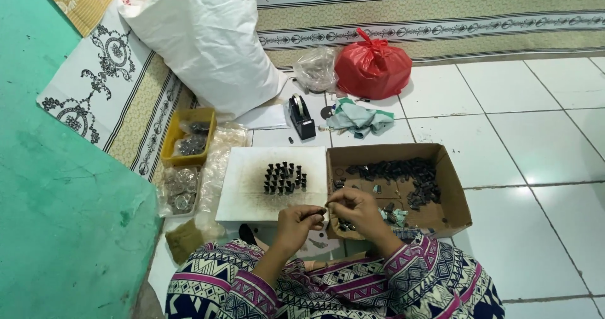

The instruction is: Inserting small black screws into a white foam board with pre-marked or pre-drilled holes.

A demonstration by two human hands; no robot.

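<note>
The small dark piece [320,212] sits pinched between my left hand [301,221] and right hand [360,209], fingers clamped on it above the white board [242,196] (finished ones stand there in rows [283,177]), the cardboard box [454,196] close for refills.

Patterned purple, navy, cream sleeves [403,275]
</note>
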